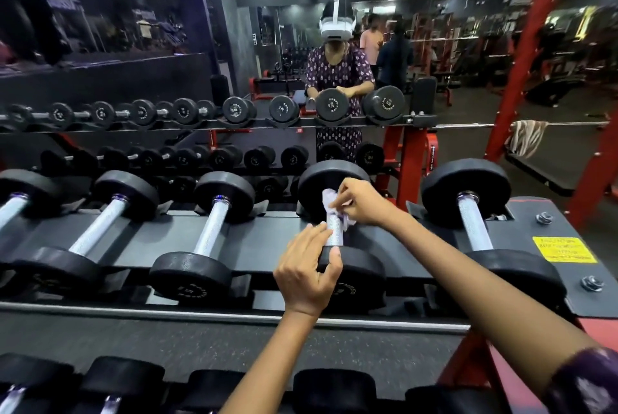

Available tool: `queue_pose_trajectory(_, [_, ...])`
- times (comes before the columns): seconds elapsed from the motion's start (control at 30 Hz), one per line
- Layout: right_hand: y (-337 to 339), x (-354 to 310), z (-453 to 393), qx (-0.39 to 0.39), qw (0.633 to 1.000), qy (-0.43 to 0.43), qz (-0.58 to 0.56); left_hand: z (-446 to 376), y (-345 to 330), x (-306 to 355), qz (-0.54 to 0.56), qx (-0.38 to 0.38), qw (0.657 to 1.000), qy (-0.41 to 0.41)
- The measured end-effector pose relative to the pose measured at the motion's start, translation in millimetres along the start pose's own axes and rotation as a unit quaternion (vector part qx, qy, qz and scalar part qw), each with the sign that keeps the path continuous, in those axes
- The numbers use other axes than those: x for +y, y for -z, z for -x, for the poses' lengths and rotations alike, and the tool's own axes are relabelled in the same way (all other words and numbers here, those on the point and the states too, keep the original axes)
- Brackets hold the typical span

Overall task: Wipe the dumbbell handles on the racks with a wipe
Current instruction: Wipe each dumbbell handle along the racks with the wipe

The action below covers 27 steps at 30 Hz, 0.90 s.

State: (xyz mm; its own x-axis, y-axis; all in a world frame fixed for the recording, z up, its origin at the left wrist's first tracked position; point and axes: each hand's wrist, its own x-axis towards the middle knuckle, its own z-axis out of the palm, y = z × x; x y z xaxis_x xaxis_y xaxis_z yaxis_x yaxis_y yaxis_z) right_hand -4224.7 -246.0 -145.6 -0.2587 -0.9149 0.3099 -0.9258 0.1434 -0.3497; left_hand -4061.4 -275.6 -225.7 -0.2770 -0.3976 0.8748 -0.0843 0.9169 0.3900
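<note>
A person's right hand (pixel 359 203) presses a crumpled pale wipe (pixel 329 203) around the knurled silver handle (pixel 335 229) of a black dumbbell (pixel 357 274) on the rack (pixel 267 243), at frame centre. The left hand (pixel 307 274) grips its near head, at six o'clock of the wipe. More dumbbells lie at three and nine o'clock, none blocking it; a mirror (pixel 133 45) rises at twelve.

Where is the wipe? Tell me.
The wipe is at centre of the head view, pinched by the right hand around a dumbbell handle, near the far weight.
</note>
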Motion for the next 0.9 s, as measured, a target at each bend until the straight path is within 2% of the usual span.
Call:
queue_pose_trajectory(0.1, [-2, 0, 3, -0.021, 0.999, 0.015, 0.027, 1, 0, -1, 0.001, 0.008, 1.000, -0.003])
queue_pose_trajectory(0.23, [-6, -4, 31, -0.068, 0.998, 0.011, -0.012, -1, -1, 0, -0.008, 0.017, 1.000, -0.001])
queue_pose_trajectory(0.43, [-8, -2, 2, -0.046, 0.998, 0.009, 0.034, 0, -1, 3, -0.007, 0.063, 0.998, 0.022])
queue_pose_trajectory(0.53, [-6, -12, 27, -0.136, 0.987, 0.069, 0.057, 1, 0, 4, -0.010, 0.049, 0.998, 0.027])
queue_pose_trajectory(0.6, [6, -13, 28, -0.174, 0.980, 0.078, 0.050, 1, 0, 4, -0.009, 0.040, 0.999, 0.029])
queue_pose_trajectory(0.77, [11, -1, -2, -0.102, 0.993, 0.014, 0.061, 2, -1, 3, 0.030, 0.053, 0.997, 0.053])
queue_pose_trajectory(0.83, [5, -6, 6, -0.119, 0.991, 0.041, 0.054, 2, 0, 3, 0.050, 0.060, 0.995, 0.060])
queue_pose_trajectory(0.9, [5, -13, 20, -0.168, 0.984, 0.061, 0.027, 2, 1, 3, 0.061, 0.058, 0.994, 0.066])
